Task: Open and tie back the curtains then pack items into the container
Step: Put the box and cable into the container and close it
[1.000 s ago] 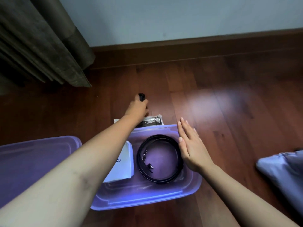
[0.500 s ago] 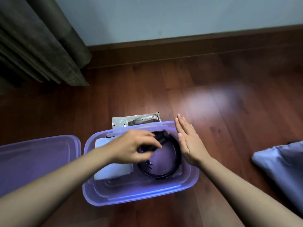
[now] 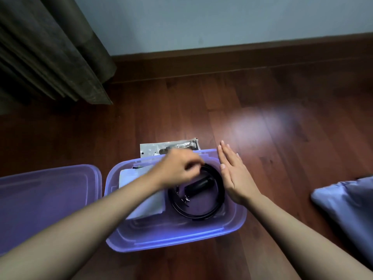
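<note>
A purple container (image 3: pixel 177 237) sits open on the wood floor (image 3: pixel 262 110), with its lid (image 3: pixel 46 195) lying just to the left. Inside are a coiled black belt (image 3: pixel 219 197), a small black thing (image 3: pixel 198 184) and a white packet (image 3: pixel 145 205). The left hand (image 3: pixel 177 170) hovers over the belt, fingers curled and blurry, so its grip is unclear. The right hand (image 3: pixel 235 174) is flat and spread over the right rim. A silver packet (image 3: pixel 153 151) lies behind the container. The curtain (image 3: pixel 46 49) hangs far left.
</note>
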`<action>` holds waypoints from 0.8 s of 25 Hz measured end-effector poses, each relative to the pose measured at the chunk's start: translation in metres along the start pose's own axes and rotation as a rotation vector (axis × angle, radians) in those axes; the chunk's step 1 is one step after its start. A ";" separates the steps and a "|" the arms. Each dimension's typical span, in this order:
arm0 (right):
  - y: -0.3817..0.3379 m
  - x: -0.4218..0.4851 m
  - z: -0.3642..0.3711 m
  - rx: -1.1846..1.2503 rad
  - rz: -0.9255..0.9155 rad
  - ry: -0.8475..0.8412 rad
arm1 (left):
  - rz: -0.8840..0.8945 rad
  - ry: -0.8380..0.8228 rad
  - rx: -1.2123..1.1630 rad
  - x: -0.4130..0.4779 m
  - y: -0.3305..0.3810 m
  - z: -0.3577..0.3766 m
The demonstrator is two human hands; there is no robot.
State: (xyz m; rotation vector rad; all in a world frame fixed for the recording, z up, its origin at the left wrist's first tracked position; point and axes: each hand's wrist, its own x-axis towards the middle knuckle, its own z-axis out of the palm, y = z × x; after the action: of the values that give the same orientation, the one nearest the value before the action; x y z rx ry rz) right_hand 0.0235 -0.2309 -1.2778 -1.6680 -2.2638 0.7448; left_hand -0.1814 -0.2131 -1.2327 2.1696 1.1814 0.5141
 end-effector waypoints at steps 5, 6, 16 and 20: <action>0.001 0.000 0.001 -0.019 -0.002 -0.002 | -0.381 -0.137 0.340 0.044 -0.080 -0.043; 0.001 0.000 0.001 -0.023 -0.004 -0.001 | -0.408 -0.263 0.381 0.047 -0.090 -0.041; 0.001 0.000 0.001 -0.035 -0.005 0.003 | -0.362 -0.012 0.323 0.042 -0.094 -0.045; -0.001 0.000 0.001 -0.041 0.007 0.000 | -0.024 0.095 0.292 -0.001 -0.040 -0.077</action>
State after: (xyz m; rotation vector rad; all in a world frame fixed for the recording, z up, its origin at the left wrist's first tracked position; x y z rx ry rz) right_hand 0.0227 -0.2313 -1.2783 -1.6950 -2.2900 0.7045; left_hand -0.2520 -0.1722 -1.2032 2.3936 1.4071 0.4624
